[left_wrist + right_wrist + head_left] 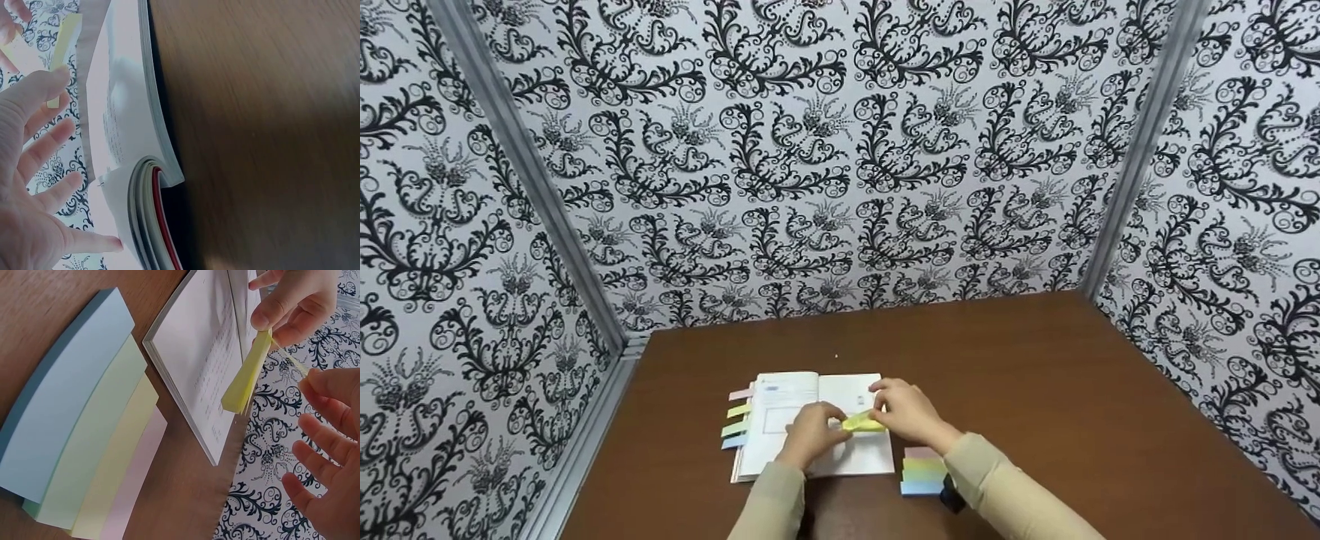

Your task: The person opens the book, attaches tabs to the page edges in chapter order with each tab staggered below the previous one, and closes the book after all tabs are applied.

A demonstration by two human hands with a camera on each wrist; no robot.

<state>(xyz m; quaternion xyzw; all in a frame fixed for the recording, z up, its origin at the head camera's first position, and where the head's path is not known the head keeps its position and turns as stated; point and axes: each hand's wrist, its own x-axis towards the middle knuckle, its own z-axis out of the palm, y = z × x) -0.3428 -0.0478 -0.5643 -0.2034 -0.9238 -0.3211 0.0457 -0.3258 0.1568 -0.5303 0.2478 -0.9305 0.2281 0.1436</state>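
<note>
My left hand (814, 433) pinches one end of a thin yellow sticky note pad (244, 385) between thumb and fingers, over the open book (851, 459). Between its thumb and forefinger my right hand (911, 411) pinches the edge of a single yellow sticky note (289, 357), lifted from the pad while its other end is still at the left fingertips. The other right fingers are spread loosely. Pink, yellow, green and blue tabs (735, 430) stick out from the book's left edge. Its pages carry printed text and a boxed outline.
A stepped stack of sticky note pads (922, 474), in blue, green, yellow and pink, lies right of the book under the right forearm. A small black object (952, 495) is by the right cuff. Patterned walls (840, 187) enclose the brown table (975, 352).
</note>
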